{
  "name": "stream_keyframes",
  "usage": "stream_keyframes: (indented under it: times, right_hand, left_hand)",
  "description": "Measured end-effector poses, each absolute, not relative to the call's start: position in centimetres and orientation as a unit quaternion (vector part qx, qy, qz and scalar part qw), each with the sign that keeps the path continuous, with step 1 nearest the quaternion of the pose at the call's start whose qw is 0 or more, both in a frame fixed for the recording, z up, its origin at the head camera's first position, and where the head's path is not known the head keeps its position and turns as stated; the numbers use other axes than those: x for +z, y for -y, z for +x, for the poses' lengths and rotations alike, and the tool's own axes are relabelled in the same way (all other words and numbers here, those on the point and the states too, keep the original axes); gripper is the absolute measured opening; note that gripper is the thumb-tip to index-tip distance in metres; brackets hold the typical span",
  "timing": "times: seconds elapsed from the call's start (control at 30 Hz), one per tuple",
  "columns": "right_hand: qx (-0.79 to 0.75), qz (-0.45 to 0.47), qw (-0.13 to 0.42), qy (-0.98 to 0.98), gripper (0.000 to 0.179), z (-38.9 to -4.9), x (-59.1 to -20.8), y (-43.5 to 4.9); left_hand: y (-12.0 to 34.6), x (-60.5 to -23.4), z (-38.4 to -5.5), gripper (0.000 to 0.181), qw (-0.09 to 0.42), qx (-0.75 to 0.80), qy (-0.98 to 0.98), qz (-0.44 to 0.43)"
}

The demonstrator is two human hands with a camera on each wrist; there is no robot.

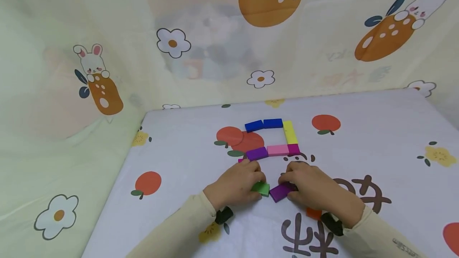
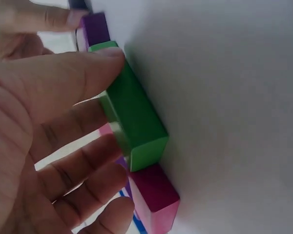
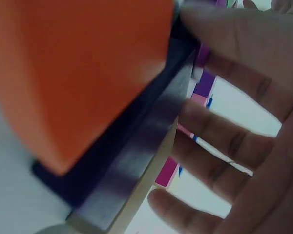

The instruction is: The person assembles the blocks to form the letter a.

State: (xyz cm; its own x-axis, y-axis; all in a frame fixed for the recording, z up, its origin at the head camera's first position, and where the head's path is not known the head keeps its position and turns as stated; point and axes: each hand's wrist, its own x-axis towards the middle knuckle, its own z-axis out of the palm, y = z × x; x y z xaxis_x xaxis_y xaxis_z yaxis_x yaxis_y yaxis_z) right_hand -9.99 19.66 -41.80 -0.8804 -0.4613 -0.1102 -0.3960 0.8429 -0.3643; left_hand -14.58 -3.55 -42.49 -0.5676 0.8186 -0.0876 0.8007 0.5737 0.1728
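My left hand (image 1: 236, 182) pinches a green block (image 2: 136, 112), thumb on its near face and fingers behind it. Past one end of the green block, a magenta block (image 2: 156, 190) is close to it in the left wrist view. My right hand (image 1: 312, 184) holds a purple block (image 1: 282, 191) between thumb and fingers, its left end meeting the green block's right end. Behind the hands lies a line of blocks: purple (image 1: 257, 154), pink (image 1: 277, 150) and a small magenta one (image 1: 293, 149). A yellow block (image 1: 290, 132) and blue blocks (image 1: 273, 123) continue it.
An orange block-like thing (image 3: 97, 73) fills much of the right wrist view, with dark and grey edges beside it. It shows partly below my right wrist in the head view. The patterned cloth (image 1: 179, 138) covers the table; a printed curtain (image 1: 215, 83) hangs behind.
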Motion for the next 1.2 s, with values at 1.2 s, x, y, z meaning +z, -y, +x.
stream_keyframes:
  times: [1.2]
  right_hand:
    - [-0.203, -0.119, 0.132, -0.963, 0.024, -10.2, -41.3, -24.5]
  left_hand:
    - [-0.3, -43.3, -13.1, 0.033, 0.049, 0.019, -0.902, 0.428]
